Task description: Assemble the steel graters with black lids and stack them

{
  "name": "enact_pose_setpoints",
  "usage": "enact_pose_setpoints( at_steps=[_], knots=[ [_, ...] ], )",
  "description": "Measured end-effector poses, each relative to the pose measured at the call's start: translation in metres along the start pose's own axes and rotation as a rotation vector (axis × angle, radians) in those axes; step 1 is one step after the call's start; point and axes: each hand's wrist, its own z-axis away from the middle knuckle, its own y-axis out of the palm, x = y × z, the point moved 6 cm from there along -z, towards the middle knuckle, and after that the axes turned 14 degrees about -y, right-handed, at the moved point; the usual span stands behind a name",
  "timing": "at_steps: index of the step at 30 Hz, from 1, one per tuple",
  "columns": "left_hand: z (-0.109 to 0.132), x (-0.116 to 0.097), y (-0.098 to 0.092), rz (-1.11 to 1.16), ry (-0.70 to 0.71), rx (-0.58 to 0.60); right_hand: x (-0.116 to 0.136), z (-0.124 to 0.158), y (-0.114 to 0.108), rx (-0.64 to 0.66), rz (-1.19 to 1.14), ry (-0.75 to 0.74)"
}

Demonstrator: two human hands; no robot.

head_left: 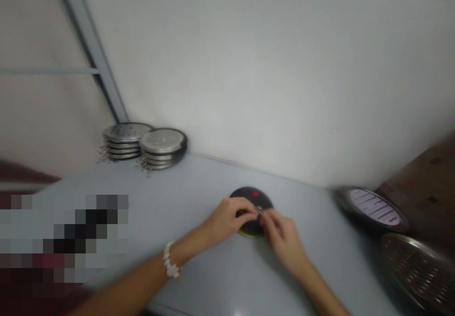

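A round black disc with a small red mark near its far edge and a yellowish rim at the near side lies on the grey table. My left hand reaches over it from the left, thumb and forefinger pinched together. From the right, my right hand pinches at the same spot. Where the fingertips meet there is a small shiny metallic piece, blurred and partly covered, so its kind does not show. Both hands hide much of the disc's middle.
Two stacks of round metal discs, one left and one nearer, stand by the wall with small chains hanging. To the right are a tilted disc with a printed label, a perforated metal disc and a cardboard box.
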Motion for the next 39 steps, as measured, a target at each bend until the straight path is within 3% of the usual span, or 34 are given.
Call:
enact_pose_setpoints(
  at_steps=[10,16,20,25,32,39],
  knots=[
    [-0.001,0.004,-0.001,-0.022,-0.058,-0.014,0.005,0.001,0.003,0.055,0.037,-0.077],
    [-0.001,0.011,0.001,0.000,-0.164,0.010,0.008,0.001,0.006,0.089,0.064,-0.126],
    [0.000,0.009,0.003,0.081,-0.202,0.056,0.009,0.000,0.004,0.058,0.072,-0.137],
    [0.001,-0.003,-0.004,0.031,-0.122,-0.038,0.010,0.001,0.004,0.037,0.066,-0.133],
    [0.004,-0.001,0.004,0.151,-0.171,0.100,0.017,0.001,0.006,-0.036,-0.014,-0.174],
    [0.000,0.003,-0.005,-0.007,-0.184,0.070,0.008,-0.002,0.000,-0.067,-0.025,-0.129]
  ],
)
